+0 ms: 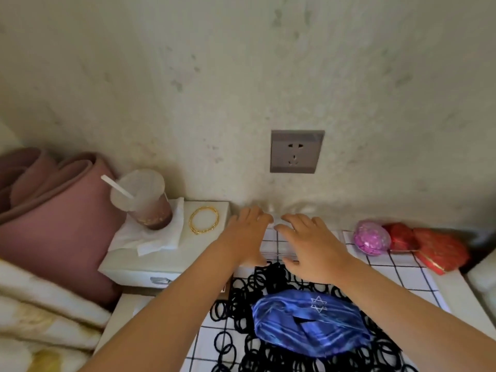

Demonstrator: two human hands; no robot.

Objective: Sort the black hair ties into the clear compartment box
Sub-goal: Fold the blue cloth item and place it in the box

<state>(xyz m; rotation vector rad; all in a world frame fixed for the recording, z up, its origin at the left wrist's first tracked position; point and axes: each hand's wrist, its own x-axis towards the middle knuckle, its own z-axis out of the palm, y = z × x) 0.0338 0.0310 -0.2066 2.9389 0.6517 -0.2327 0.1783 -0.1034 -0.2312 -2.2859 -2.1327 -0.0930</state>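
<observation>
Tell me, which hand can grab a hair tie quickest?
Probably the right hand: its wrist hangs over the black hair ties. The left hand sits nearer the pile's left edge. Both spread open over the clear box.

1. Hair ties [268, 275], 6 o'clock: matt black elastic cloth.
2. Compartment box [276, 245], centre: clear, glossy plastic.
3. Pouch [308, 323], 6 o'clock: shiny blue satin-like cloth.
4. Bangles [195, 230], 9 o'clock of the box: polished gold-tone metal.
5. Cup lid [139, 189]: frosted plastic. Tissue [153, 237] underneath: soft matt paper.
6. Wall [241, 76], 12 o'clock: rough, mottled, matt.
</observation>
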